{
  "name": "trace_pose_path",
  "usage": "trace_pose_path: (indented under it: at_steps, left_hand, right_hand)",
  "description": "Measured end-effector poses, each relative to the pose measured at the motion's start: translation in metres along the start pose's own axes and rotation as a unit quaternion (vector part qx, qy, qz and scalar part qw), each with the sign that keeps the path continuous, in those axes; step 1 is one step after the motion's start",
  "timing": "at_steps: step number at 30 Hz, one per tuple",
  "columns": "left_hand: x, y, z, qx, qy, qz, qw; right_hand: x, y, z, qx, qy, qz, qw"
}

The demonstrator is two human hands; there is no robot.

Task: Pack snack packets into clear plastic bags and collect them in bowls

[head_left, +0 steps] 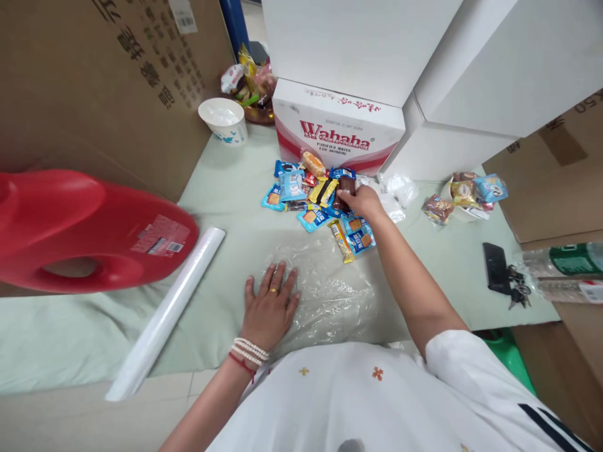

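On the pale green cloth [240,220], a creased clear film [334,292] lies spread out. Left hand [269,307]: palm down at the film's left side, fingers slightly apart, gripping nothing. Right hand [365,202]: reaches into the snack heap, one digit across a brown snack [345,184]; other fingers are hidden, so cannot tell whether they clamp it. Brown snack sits at the heap's right, in front of the Wahaha box [336,129], among yellow packet [323,191] and blue packets [362,240]. Progress, judged: early. Done: film laid out. Left: packets lie loose, mostly beyond the film, none covered by it; brown snack not clear of the heap.
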State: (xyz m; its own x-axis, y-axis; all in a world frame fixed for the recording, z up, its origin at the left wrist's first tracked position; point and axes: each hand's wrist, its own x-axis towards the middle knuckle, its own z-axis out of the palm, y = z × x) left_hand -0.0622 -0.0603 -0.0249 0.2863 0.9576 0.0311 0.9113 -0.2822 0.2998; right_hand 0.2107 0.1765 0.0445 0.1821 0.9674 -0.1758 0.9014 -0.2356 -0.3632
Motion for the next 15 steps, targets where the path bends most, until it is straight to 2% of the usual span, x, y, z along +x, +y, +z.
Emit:
trace_pose_path:
  at_steps: [4,7,9,11,12,15]
  left_hand:
    - [-0.001,0.000,-0.001,-0.003,-0.003,0.006,1.000]
    - [-0.001,0.002,-0.001,-0.010,-0.001,0.002,1.000]
    - [-0.001,0.003,-0.001,-0.017,0.001,-0.003,1.000]
    - [0.001,0.004,-0.001,-0.024,-0.001,-0.004,1.000]
    - [0.001,0.004,-0.001,-0.026,-0.004,-0.003,1.000]
    - [0.003,0.003,-0.001,-0.023,-0.008,0.006,1.000]
  right_hand:
    - [0.000,-0.010,0.012,-0.021,-0.015,-0.016,1.000]
    - [-0.013,0.006,-0.004,-0.037,-0.003,-0.001,0.999]
    - [-0.034,0.017,-0.022,-0.020,0.019,-0.019,0.999]
    - [-0.067,0.019,-0.035,0.024,0.024,-0.102,0.994]
    - [-0.087,0.016,-0.037,0.044,0.004,-0.161,0.986]
    - [-0.151,-0.003,-0.021,0.055,-0.130,-0.314,0.939]
